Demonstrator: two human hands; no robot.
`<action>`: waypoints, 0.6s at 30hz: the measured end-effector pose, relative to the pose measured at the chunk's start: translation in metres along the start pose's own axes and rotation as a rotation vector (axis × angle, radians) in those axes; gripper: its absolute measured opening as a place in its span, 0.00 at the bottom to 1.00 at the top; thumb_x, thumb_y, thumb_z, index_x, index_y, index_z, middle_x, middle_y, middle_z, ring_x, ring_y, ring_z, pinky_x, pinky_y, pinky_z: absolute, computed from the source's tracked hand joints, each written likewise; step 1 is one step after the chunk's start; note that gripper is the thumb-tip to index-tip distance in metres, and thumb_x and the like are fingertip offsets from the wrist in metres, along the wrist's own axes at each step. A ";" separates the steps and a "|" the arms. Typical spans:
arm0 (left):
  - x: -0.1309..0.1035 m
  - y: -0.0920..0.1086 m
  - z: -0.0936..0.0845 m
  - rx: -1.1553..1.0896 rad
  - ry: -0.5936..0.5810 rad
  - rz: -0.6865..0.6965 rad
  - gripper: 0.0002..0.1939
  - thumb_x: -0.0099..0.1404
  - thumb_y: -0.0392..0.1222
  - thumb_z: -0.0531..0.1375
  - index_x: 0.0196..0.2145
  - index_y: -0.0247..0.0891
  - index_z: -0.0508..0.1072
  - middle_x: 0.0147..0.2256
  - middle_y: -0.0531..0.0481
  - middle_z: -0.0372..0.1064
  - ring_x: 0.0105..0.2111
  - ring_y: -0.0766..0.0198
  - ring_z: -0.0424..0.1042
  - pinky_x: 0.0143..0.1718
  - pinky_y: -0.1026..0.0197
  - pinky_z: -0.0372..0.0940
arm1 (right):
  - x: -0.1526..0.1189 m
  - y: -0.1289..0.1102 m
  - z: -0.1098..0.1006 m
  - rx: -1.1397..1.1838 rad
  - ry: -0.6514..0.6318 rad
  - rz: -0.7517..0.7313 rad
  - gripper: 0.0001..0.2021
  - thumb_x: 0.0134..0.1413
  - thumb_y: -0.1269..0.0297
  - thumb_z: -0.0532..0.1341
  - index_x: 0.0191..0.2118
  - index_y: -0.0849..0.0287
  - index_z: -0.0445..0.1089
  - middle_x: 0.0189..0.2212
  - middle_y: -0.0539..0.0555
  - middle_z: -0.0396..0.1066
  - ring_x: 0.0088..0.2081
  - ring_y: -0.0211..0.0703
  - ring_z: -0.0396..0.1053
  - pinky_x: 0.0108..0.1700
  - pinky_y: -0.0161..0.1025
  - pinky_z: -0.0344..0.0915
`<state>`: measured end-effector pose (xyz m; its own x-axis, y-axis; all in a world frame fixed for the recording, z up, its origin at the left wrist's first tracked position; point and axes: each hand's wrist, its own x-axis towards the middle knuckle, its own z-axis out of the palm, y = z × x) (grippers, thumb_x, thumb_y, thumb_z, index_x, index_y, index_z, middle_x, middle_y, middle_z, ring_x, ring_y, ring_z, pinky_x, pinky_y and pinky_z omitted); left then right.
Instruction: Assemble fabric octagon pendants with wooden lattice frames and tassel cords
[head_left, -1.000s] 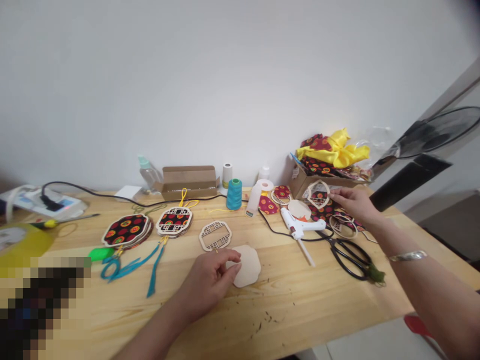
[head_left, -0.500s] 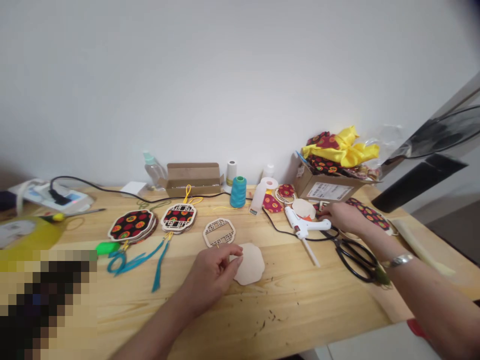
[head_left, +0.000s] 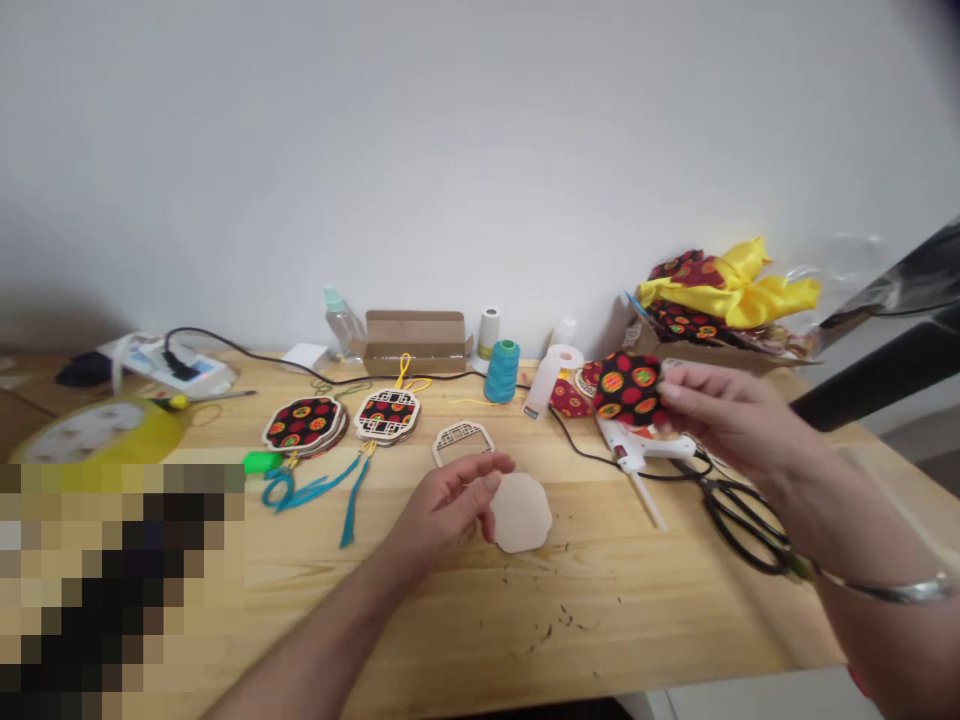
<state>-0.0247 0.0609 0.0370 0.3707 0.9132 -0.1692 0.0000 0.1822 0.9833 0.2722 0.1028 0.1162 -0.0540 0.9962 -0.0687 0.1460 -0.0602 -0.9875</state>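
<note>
My right hand [head_left: 720,410] pinches a piece of black fabric with red and orange round motifs [head_left: 628,388] and holds it up over the glue gun [head_left: 637,442]. My left hand [head_left: 454,505] has its fingers loosely bent and apart, with nothing visible in them. It is beside a plain pale scalloped plate [head_left: 523,513] lying flat on the table. Just behind that hand lies a lattice-cut wooden frame [head_left: 463,436], partly covered by the fingers. Farther left are a lattice pendant [head_left: 386,415] with a yellow loop and teal tassel, and a stack of fabric-faced plates [head_left: 304,424].
Black-handled scissors [head_left: 746,525] lie under my right forearm. Along the wall stand a teal thread spool [head_left: 502,372], a white bottle [head_left: 541,388] and an open cardboard box [head_left: 415,342]. A box of fabric [head_left: 727,300] is at the back right. Black cord [head_left: 300,366] crosses the table.
My right hand has risen from behind the glue gun, bringing up the patterned fabric piece. My left hand's fingers have opened slightly beside the pale plate. The view has shifted, moving the scene rightward.
</note>
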 end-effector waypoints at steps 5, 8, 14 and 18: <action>0.002 -0.003 -0.005 -0.288 -0.073 0.023 0.27 0.62 0.60 0.54 0.48 0.36 0.70 0.42 0.39 0.73 0.18 0.71 0.68 0.13 0.69 0.45 | -0.006 0.029 0.083 0.248 -0.356 0.210 0.16 0.41 0.54 0.70 0.26 0.62 0.70 0.20 0.50 0.70 0.21 0.31 0.66 0.24 0.30 0.62; 0.004 -0.003 -0.006 -0.228 -0.052 -0.028 0.24 0.58 0.56 0.60 0.43 0.33 0.73 0.23 0.49 0.72 0.14 0.73 0.62 0.13 0.70 0.44 | -0.006 0.045 0.099 0.290 -0.399 0.304 0.17 0.40 0.54 0.70 0.28 0.63 0.70 0.23 0.51 0.73 0.23 0.33 0.68 0.26 0.32 0.65; 0.009 -0.005 -0.004 -0.045 0.073 -0.141 0.14 0.56 0.48 0.63 0.31 0.33 0.73 0.13 0.56 0.64 0.12 0.76 0.55 0.16 0.71 0.44 | -0.002 0.065 0.096 0.281 -0.437 0.291 0.18 0.48 0.49 0.64 0.32 0.63 0.72 0.27 0.54 0.75 0.26 0.36 0.71 0.29 0.34 0.67; 0.010 -0.007 -0.003 -0.020 0.059 -0.168 0.14 0.56 0.49 0.63 0.32 0.34 0.73 0.14 0.56 0.65 0.13 0.75 0.58 0.16 0.71 0.45 | -0.002 0.071 0.094 0.265 -0.389 0.283 0.21 0.48 0.45 0.63 0.32 0.63 0.73 0.26 0.55 0.74 0.26 0.38 0.71 0.26 0.35 0.67</action>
<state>-0.0242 0.0697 0.0282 0.3119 0.8891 -0.3349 0.0388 0.3403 0.9395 0.1898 0.0908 0.0327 -0.4173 0.8449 -0.3347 -0.0432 -0.3863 -0.9214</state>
